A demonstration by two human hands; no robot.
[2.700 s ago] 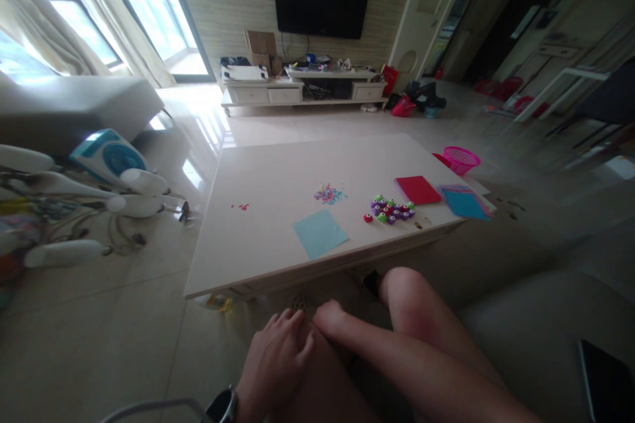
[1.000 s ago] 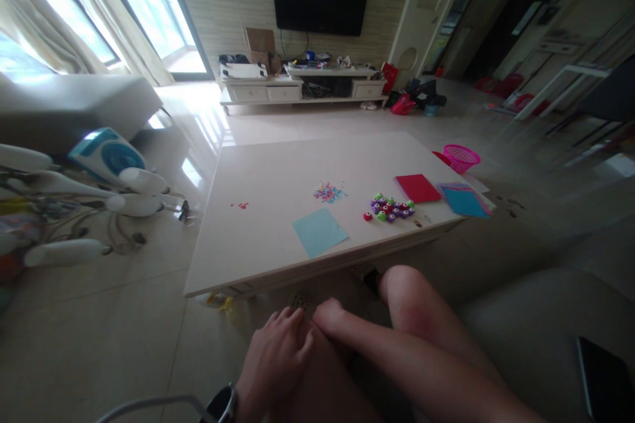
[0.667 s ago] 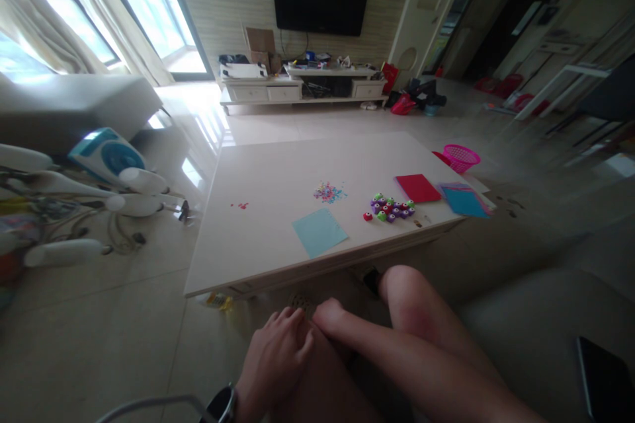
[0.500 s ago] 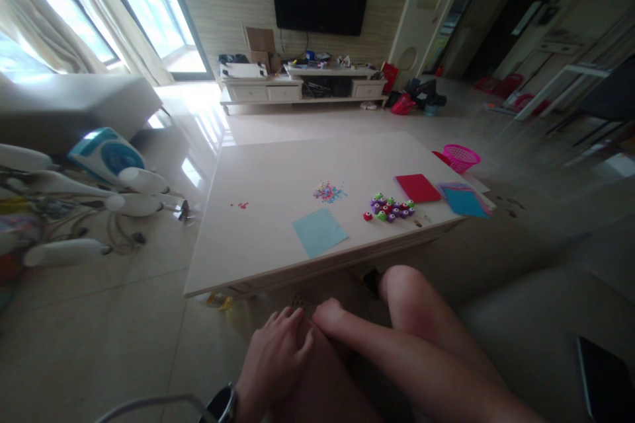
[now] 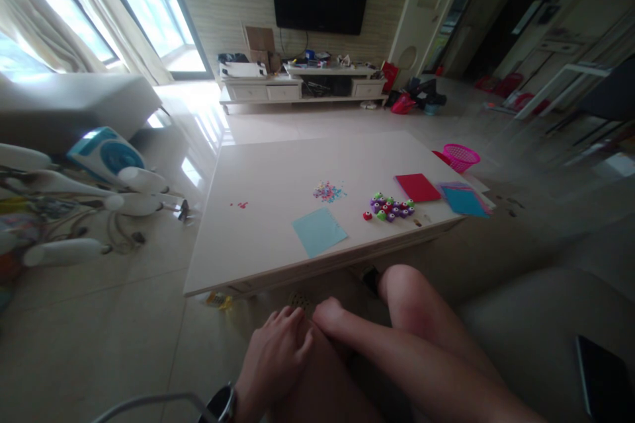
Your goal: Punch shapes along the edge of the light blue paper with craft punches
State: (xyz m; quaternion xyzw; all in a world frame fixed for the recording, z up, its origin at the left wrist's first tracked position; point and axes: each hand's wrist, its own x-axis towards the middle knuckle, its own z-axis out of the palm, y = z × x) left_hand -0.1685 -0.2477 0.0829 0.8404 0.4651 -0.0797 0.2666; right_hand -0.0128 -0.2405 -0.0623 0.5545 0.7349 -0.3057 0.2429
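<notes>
My left hand [image 5: 280, 344] lies flat on my left knee, fingers stretched out and nothing in it. My right hand [image 5: 328, 314] rests against the inner side of that knee; its fingers are hidden from view. In front of my knees is a low white table [image 5: 262, 172]. Near its front edge lies a pale blue square of paper [image 5: 320, 232]. Behind the paper is a small heap of multicoloured bits [image 5: 330, 192]. To the right sit several purple, green and red punches [image 5: 391, 207]. A few red bits [image 5: 242, 205] lie to the left.
A red square pad [image 5: 417, 188] and a stack of coloured paper [image 5: 465, 200] lie at the table's right end, near a pink basket [image 5: 461, 157]. A phone [image 5: 605, 377] is on the sofa at my right. White-armed equipment [image 5: 99, 201] stands on the floor at left.
</notes>
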